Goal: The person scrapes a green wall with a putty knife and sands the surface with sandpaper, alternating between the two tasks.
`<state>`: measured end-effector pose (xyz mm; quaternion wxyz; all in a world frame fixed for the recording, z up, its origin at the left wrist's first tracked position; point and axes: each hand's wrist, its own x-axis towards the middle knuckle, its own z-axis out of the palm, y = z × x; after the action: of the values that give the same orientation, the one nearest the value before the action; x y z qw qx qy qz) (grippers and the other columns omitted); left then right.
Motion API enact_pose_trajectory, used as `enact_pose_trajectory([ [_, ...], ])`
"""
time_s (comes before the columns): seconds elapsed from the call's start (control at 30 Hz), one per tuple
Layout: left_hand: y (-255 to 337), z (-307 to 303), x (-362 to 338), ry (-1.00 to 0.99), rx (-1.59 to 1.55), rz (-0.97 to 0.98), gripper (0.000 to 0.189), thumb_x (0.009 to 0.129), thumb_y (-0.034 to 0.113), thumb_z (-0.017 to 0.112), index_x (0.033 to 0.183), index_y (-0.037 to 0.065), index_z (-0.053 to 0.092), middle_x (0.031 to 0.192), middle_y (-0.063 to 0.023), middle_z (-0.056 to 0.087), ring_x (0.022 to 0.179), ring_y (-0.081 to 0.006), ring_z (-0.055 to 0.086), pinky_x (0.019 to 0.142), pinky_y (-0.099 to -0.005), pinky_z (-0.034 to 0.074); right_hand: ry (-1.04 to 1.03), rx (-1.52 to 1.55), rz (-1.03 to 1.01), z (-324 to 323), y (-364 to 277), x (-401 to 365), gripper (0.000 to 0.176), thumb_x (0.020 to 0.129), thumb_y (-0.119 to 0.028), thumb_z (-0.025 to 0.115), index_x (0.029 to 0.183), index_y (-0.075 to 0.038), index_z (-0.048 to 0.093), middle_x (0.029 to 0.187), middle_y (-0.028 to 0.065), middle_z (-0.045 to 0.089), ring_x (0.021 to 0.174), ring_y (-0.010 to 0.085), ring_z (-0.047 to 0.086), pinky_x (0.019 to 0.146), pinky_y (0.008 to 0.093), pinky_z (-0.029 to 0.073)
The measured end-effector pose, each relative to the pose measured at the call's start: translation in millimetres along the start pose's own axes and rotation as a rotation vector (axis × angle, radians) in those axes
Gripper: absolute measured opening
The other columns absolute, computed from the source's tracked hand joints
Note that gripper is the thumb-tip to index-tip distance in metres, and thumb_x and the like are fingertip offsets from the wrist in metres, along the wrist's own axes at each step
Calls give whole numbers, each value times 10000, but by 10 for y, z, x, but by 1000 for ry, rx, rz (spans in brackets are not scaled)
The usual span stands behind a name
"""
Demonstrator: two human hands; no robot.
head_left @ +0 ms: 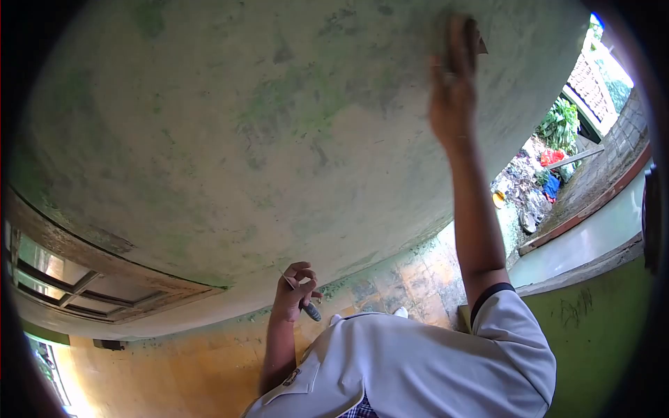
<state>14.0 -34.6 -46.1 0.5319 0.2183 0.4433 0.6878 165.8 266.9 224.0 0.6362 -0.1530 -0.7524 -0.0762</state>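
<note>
My right hand (453, 90) reaches high up and presses against the wall (209, 132). Motion blurs its fingers. A brown corner of sandpaper (482, 46) sticks out beside them; the rest of the sheet is hidden under the hand. The wall is pale, with patchy green and grey stains. Lower down, my left hand (298, 292) is closed round a scraper (313, 311), in front of the wall's lower part. Its dark, ridged handle points down, and a thin blade seen nearly edge-on pokes up past the fingers.
A wooden-framed window (77, 282) is set in the wall at the left. Yellowish floor tiles (188, 376) lie below, with small debris along the wall's foot. At the right stand a low green wall (592, 334) and, outside, a rubbish heap (526, 184) with plants.
</note>
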Motion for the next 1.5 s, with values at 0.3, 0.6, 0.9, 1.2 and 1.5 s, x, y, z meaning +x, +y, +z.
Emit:
enact_pose_trajectory([
  [0.3, -71, -205, -161, 84, -80, 17, 404, 769, 1, 641, 1140, 79, 502, 868, -34, 576, 439, -47, 447, 561, -277, 554, -666, -9, 20, 781, -796, -2716, 711, 671, -256, 672, 1319, -121, 413, 1363, 364, 193, 1246, 587, 176, 994, 690, 147],
  [0.6, 15, -384, -263, 128, -43, 7, 418, 761, 0, 650, 1143, 62, 492, 879, -43, 576, 441, -62, 445, 499, -248, 485, -17, -144, 40, 515, 110, -1137, 786, 857, -434, 486, 1406, 32, 171, 1428, 353, 79, 1315, 537, 75, 1060, 610, 66],
  [0.9, 45, -392, -207, 112, -91, 17, 433, 754, 12, 668, 1146, 65, 491, 865, -45, 585, 435, -64, 436, 482, -240, 460, -44, -18, 263, 885, -427, -1513, 626, 888, -242, 439, 1387, 59, 209, 1442, 322, 105, 1335, 497, 93, 1071, 603, 68],
  [1.2, 72, -494, -213, 116, -149, -13, 429, 756, 4, 666, 1142, 79, 497, 851, -34, 590, 413, -58, 404, 433, -235, 397, -253, -247, -164, 553, 209, -1709, 556, 884, -228, 494, 1355, 2, 309, 1421, 330, 159, 1323, 498, 142, 1076, 591, 109],
  [1.5, -36, -535, -131, 54, -80, -24, 407, 784, 67, 669, 1154, 111, 504, 792, -19, 557, 398, -61, 391, 417, -246, 390, 168, -291, 157, 303, 813, -517, 561, 964, -229, 347, 1427, 2, 130, 1482, 250, 60, 1385, 378, 20, 1114, 480, 49],
])
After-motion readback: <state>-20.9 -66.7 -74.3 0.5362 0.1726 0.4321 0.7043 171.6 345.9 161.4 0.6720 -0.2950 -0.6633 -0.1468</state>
